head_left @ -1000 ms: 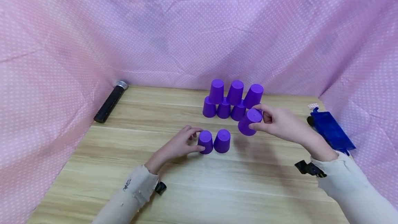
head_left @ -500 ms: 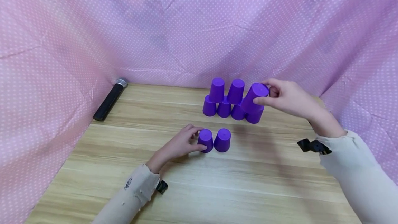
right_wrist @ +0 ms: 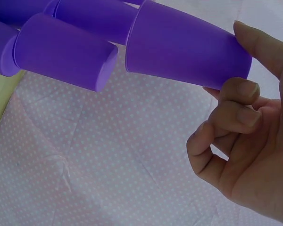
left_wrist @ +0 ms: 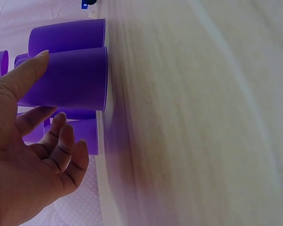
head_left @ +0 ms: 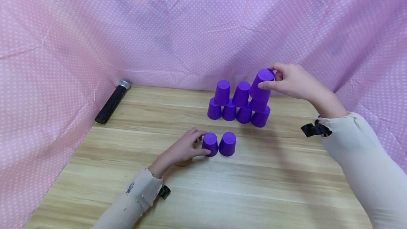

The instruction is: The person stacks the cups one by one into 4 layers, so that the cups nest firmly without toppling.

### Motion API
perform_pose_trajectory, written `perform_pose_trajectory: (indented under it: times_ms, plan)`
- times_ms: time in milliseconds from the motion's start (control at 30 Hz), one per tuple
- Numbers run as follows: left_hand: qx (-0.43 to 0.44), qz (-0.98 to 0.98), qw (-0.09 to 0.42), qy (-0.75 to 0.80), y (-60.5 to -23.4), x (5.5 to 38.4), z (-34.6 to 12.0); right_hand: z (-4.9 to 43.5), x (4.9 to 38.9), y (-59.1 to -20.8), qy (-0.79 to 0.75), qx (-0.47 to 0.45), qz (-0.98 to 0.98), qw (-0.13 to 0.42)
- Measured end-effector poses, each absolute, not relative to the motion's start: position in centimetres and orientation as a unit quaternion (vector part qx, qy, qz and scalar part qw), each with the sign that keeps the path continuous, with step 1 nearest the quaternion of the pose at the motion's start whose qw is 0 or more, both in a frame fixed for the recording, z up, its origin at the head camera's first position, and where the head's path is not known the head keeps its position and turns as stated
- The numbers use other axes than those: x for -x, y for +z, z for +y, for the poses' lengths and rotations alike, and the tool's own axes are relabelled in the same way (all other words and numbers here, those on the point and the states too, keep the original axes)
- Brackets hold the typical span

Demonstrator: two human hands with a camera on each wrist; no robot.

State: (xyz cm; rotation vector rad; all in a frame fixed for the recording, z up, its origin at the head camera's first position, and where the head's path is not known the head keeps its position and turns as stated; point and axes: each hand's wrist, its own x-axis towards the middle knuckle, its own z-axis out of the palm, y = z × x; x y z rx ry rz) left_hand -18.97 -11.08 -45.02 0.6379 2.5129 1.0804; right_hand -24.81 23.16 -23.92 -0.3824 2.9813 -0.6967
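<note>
My right hand (head_left: 290,80) pinches an upside-down purple cup (head_left: 262,78) near its base, thumb on the near side. In the right wrist view this cup (right_wrist: 184,47) has its rim apart from the nearest stacked cup (right_wrist: 66,52). In the head view it overlaps the right cup (head_left: 260,103) of the stack's upper row. Two more upper cups, a left one (head_left: 222,93) and a middle one (head_left: 241,94), sit on a lower row of several cups (head_left: 214,109). My left hand (head_left: 184,147) holds a front cup (head_left: 210,144) between thumb and fingers; another cup (head_left: 227,144) stands beside it.
A black microphone (head_left: 111,103) with a silver head lies at the table's back left. Pink dotted cloth (head_left: 178,38) hangs behind and around the wooden table (head_left: 127,158). A small blue thing (left_wrist: 87,4) shows at the top of the left wrist view.
My right hand has carried its cup up and back, from in front of the stack to above its right upper cup. The left hand stays at the same front cup.
</note>
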Motion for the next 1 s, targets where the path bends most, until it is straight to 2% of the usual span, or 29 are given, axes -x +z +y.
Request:
perform_pose_trajectory:
  times_ms: [1000]
  plan:
    - [-0.226,0.885,0.167,0.372,-45.4,19.0,-11.1,22.6,28.8,-23.6,-0.219,0.100,0.968,0.071]
